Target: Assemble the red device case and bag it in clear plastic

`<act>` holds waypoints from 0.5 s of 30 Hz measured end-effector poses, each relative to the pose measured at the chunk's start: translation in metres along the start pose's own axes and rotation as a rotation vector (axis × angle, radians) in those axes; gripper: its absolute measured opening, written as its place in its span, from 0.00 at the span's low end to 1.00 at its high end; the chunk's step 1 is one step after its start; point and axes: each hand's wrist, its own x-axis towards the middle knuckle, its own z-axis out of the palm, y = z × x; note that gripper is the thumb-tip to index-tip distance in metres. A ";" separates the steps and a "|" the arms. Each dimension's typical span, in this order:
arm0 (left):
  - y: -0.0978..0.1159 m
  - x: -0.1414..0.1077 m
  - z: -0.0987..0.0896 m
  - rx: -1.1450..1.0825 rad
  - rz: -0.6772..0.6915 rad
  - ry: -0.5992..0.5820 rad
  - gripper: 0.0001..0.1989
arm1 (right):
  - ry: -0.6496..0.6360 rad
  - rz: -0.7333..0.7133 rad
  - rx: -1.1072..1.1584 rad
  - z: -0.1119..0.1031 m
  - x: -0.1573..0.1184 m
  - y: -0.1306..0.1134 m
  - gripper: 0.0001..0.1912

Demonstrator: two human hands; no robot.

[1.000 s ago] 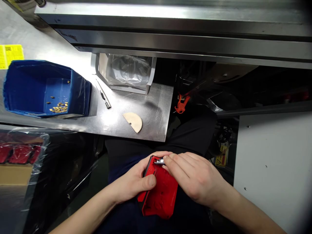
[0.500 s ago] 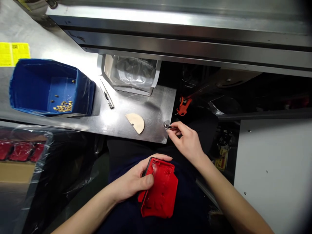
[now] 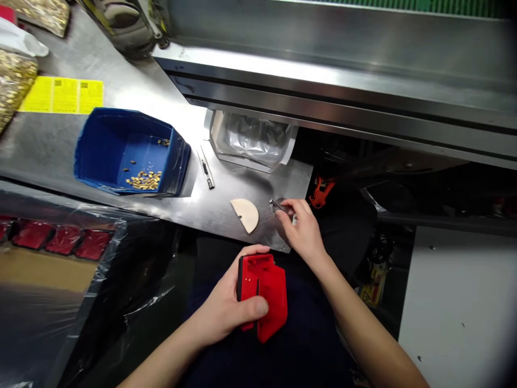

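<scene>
My left hand (image 3: 230, 302) is closed around a red plastic housing (image 3: 275, 293) with a black edge, its thumb lying over the near side. The housing is hollow and tilted, held low in front of my body. Between the thumb and fingertips of my right hand (image 3: 301, 226) is a small shiny metal tool (image 3: 275, 204), its tip pointing up and left; its exact kind is too small to tell. That hand is over the right end of the metal bench (image 3: 218, 218). Just left of it lies a cream half-disc (image 3: 245, 215) with a small notch in its straight side.
A blue bin (image 3: 131, 151) with small brass pieces stands on the bench, beside a craft knife (image 3: 206, 170). Behind is a grey bin (image 3: 250, 140) lined with clear plastic. An orange-handled tool (image 3: 322, 192) is at right. Red parts (image 3: 64, 238) lie in a lined box at left.
The view has shifted, so the bench things appear farther right. The red housing has been turned, showing more of its side wall. The metal tool now points more upward.
</scene>
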 end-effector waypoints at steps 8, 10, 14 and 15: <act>-0.002 0.013 0.004 0.228 -0.019 0.443 0.27 | -0.623 -0.170 0.411 -0.039 -0.082 -0.053 0.14; -0.003 0.014 0.005 0.235 -0.019 0.470 0.25 | -0.565 -0.233 0.302 -0.030 -0.094 -0.055 0.10; -0.001 0.014 0.008 0.310 0.093 0.461 0.22 | -0.397 -0.233 0.396 -0.020 -0.110 -0.044 0.10; -0.002 0.014 0.010 0.334 0.135 0.458 0.21 | -0.379 -0.223 0.448 -0.021 -0.114 -0.040 0.09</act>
